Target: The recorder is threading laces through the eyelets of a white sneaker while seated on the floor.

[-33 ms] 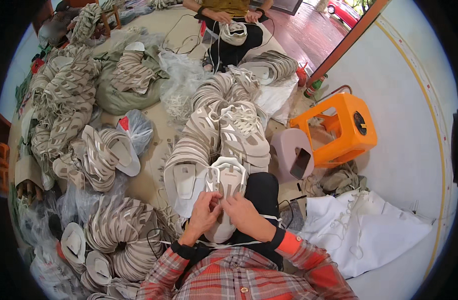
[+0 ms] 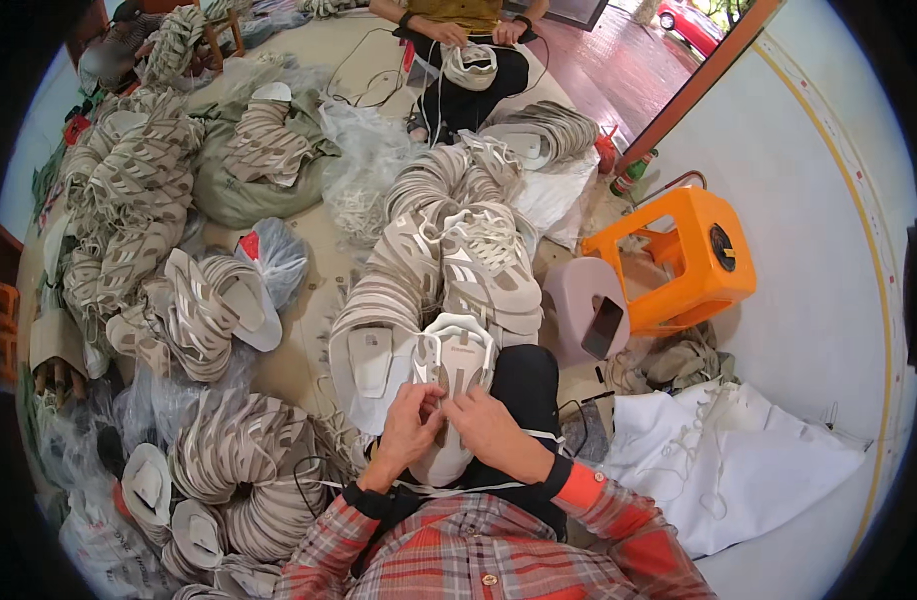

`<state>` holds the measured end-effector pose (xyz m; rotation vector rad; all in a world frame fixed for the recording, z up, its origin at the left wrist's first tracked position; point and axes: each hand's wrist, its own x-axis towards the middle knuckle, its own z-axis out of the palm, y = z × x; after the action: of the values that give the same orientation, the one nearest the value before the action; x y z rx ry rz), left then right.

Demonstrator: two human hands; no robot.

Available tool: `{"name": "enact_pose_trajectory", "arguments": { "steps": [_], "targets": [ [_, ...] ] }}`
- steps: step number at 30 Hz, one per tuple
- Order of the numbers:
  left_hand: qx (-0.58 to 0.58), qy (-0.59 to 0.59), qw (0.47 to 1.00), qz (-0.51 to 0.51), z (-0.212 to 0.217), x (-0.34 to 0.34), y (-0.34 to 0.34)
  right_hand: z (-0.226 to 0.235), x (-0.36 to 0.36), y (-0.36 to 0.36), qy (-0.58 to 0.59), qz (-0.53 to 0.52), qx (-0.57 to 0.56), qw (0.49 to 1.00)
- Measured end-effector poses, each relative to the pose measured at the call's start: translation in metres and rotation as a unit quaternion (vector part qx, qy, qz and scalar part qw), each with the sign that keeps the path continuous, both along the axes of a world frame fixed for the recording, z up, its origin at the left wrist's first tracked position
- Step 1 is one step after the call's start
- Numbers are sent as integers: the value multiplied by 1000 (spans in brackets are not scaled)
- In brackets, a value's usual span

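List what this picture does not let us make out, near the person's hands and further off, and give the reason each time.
All in the head view:
- What the fingertips of the left hand and right hand pinch on the shoe upper: hidden by the fingers.
- The co-worker's head: cut off by the top edge.
- The clear bag's contents: obscured by crumpled plastic.

The left hand (image 2: 412, 425) and right hand (image 2: 487, 430) lie just beside each other on a shoe (image 2: 465, 358). Stacked shoes (image 2: 391, 280) extend beyond it. At right stand an orange stool (image 2: 736, 277) and a lilac stool (image 2: 571, 310); the latter carries a phone (image 2: 604, 327). Opposite, a co-worker (image 2: 447, 14) sits with another shoe (image 2: 463, 74).
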<state>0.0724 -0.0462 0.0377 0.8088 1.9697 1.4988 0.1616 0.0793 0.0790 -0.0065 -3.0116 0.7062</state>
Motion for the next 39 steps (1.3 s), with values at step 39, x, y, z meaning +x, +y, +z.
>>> {"name": "enact_pose_trajectory", "arguments": {
  "steps": [39],
  "targets": [
    [-266, 541, 798, -7, 65, -234, -97, 58, 96, 78, -302, -235, -416, 825]
  ]
}}
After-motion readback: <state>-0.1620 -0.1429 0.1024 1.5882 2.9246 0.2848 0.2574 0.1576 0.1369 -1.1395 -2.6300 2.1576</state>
